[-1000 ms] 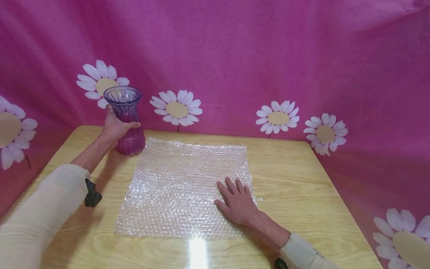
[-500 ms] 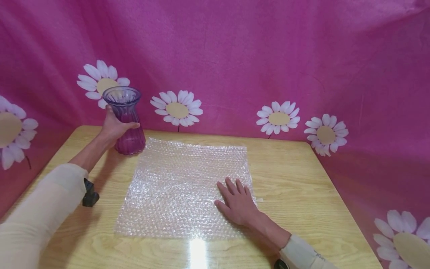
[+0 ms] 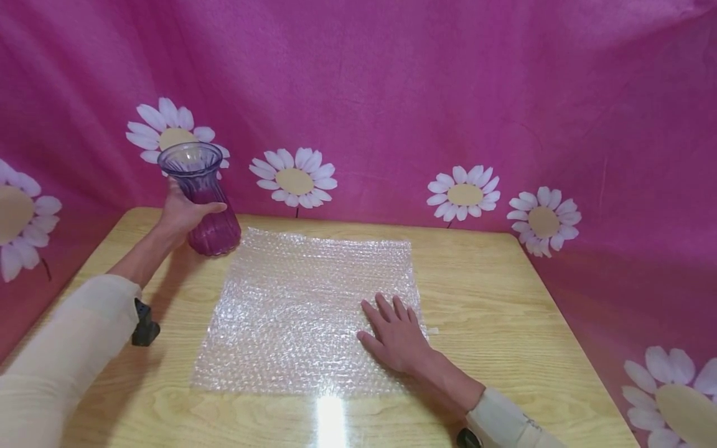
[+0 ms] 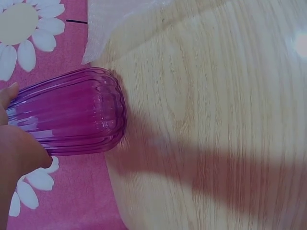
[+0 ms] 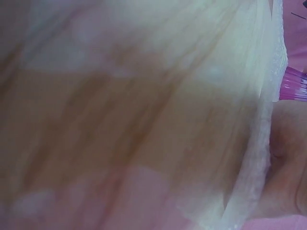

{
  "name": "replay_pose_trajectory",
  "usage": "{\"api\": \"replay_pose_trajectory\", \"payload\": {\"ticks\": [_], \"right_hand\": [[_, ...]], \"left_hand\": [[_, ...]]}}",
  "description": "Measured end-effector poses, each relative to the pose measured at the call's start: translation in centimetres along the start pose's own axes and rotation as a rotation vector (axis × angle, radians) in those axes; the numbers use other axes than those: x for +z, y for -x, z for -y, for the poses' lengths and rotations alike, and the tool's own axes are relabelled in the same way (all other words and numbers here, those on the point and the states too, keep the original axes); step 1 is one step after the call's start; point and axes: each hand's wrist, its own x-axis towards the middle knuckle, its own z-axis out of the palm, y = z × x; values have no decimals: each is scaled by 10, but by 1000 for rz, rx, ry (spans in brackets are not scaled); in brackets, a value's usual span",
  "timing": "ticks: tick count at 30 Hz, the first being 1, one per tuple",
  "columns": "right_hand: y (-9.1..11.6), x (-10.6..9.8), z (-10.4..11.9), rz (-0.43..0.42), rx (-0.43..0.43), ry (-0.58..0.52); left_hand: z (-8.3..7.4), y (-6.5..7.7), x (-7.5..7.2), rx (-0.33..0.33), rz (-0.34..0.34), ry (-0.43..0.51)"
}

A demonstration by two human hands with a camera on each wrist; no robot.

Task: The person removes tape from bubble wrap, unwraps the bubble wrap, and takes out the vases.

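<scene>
My left hand (image 3: 182,211) grips a purple ribbed glass vase (image 3: 215,230) around its narrow middle, thumb across the front. The vase leans to the left, its flared mouth up and its base at the table's back left. In the left wrist view the base of the vase (image 4: 91,112) shows at the table edge, with the thumb of the left hand (image 4: 21,151) along its side. My right hand (image 3: 396,341) lies with spread, straight fingers on the right part of a flat sheet of bubble wrap (image 3: 302,305). Part of the right hand (image 5: 288,158) shows at the right wrist view's edge.
The wooden table (image 3: 482,298) carries the bubble wrap in its middle. A pink cloth (image 3: 381,112) printed with white daisies hangs behind and at both sides. A small pale tab (image 3: 432,331) sits by the wrap's right edge.
The vase has tipped to the left, its mouth shifting left while its base moved little. The left hand and forearm moved slightly left with it. The right hand stays put.
</scene>
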Motion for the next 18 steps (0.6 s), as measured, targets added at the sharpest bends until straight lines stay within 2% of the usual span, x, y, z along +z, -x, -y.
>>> {"api": "replay_pose_trajectory", "payload": {"ticks": [5,10,18], "right_hand": [[0,-1,0,12,1,17],[0,-1,1,6,-8,20],[-3,-3,-1,5,-8,14]], "left_hand": [[-1,2,-2,-6,11,-56],[3,3,-5,16,12,-99],[10,7,-11,92,38,26]]}}
